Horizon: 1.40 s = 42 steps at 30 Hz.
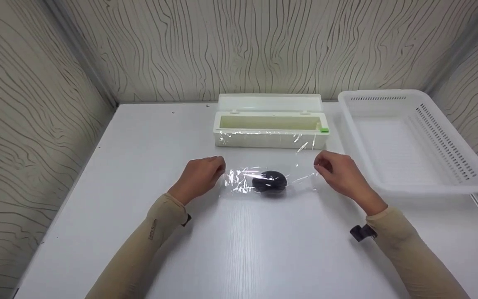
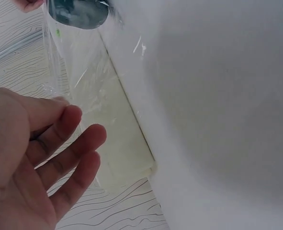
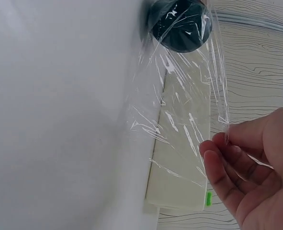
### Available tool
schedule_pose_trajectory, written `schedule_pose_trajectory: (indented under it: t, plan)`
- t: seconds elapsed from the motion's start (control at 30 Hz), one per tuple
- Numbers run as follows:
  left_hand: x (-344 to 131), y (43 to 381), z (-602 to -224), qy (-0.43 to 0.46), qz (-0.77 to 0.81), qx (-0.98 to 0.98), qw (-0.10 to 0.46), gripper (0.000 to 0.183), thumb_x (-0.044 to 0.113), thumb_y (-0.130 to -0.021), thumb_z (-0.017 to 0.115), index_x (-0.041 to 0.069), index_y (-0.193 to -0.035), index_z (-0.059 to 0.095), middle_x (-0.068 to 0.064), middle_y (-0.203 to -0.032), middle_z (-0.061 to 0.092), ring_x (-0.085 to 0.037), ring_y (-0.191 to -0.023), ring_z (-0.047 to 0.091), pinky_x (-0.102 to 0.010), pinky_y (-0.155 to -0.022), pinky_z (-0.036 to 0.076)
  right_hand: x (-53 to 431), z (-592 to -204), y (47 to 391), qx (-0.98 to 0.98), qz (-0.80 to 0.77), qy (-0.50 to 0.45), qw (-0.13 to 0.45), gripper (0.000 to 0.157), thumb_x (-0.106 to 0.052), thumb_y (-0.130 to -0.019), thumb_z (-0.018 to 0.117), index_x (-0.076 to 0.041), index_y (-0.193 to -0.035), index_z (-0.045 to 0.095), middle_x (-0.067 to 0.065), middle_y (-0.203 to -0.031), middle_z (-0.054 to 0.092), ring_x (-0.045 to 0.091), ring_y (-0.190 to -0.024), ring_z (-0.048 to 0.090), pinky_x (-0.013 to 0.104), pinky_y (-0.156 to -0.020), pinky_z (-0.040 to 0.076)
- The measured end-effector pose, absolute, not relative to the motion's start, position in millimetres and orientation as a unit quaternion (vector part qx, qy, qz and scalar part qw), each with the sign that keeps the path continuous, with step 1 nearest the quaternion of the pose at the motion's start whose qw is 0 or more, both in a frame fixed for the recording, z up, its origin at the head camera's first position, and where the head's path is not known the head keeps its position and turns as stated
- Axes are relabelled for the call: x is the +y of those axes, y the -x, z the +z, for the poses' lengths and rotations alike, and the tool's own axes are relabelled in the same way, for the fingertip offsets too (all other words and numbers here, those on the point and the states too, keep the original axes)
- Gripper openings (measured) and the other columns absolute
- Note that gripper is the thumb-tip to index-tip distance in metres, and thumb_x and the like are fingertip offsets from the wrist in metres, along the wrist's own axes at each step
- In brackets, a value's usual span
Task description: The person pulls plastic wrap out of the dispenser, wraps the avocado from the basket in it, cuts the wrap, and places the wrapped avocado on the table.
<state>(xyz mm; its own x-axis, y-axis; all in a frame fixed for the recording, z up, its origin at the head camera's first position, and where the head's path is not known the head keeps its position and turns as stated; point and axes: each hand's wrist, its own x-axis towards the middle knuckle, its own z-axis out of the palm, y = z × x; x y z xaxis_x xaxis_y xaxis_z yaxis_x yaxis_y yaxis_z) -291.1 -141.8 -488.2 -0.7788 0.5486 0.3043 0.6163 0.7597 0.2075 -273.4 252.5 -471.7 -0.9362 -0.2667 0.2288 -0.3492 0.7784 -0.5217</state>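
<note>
A clear sheet of cling film [image 1: 239,182] lies stretched between the two hands over a dark, rounded, glossy object [image 1: 269,182] on the table. My left hand [image 1: 198,176] pinches the film's left edge between thumb and forefinger; its other fingers are loosely bent in the left wrist view. At the opposite edge, my right hand [image 1: 338,172] pinches the film with thumb and fingertips, and creases run from there toward the dark object [image 3: 180,24]. Part of the film reaches back over the front of a long white cling film box [image 1: 270,139], whose lid [image 1: 270,102] stands raised.
A green slider [image 1: 324,130] sits at the box's right end. To the right, a white plastic basket [image 1: 434,189] with slotted sides stands close to my right hand. Wood-grain panels [image 1: 264,50] enclose the white table [image 1: 239,249] at the back and sides.
</note>
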Motion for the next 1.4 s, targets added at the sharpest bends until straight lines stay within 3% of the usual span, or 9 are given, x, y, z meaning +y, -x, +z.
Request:
schedule_pose_trajectory:
  t: [0.17,0.43,0.83,1.4]
  plan:
    - [-139.7,295.8,-493.5,0.298,-0.146,-0.941,0.075,0.007,0.004,-0.098,0.065,0.01,-0.096,0.065,-0.002,-0.085,0.069,-0.014,-0.072,0.06,-0.034,-0.068,0.055,252.0,-481.4,277.9,-0.945,0.279,-0.163,0.056,0.004,0.0,-0.093,0.069,-0.002,-0.097,0.069,0.007,-0.082,0.071,0.021,-0.078,0.063,0.036,-0.073,0.051]
    - [-139.3,298.5,-503.3,0.305,-0.134,-0.941,0.061,0.011,0.004,-0.098,0.066,0.009,-0.089,0.062,-0.002,-0.08,0.065,-0.012,-0.068,0.048,-0.032,-0.064,0.049,252.8,-495.4,280.4,-0.947,0.268,-0.173,0.042,0.005,0.0,-0.092,0.071,-0.004,-0.093,0.07,0.006,-0.078,0.071,0.018,-0.074,0.062,0.034,-0.07,0.05]
    - [-133.5,302.6,-509.4,0.3,-0.112,-0.947,0.009,0.004,0.011,-0.101,0.067,0.008,-0.098,0.066,-0.004,-0.09,0.072,-0.019,-0.078,0.065,-0.039,-0.075,0.058,247.7,-500.0,278.2,-0.946,0.262,-0.189,0.026,0.01,0.0,-0.089,0.076,-0.007,-0.088,0.069,0.002,-0.076,0.069,0.014,-0.071,0.059,0.032,-0.069,0.048]
    - [-128.0,308.2,-510.5,0.296,-0.11,-0.948,0.038,0.01,0.005,-0.099,0.065,0.008,-0.09,0.065,-0.005,-0.08,0.069,-0.015,-0.066,0.048,-0.039,-0.066,0.054,248.9,-502.3,285.3,-0.947,0.254,-0.197,0.005,0.009,-0.003,-0.089,0.075,-0.01,-0.087,0.07,0.0,-0.078,0.071,0.013,-0.074,0.061,0.034,-0.072,0.049]
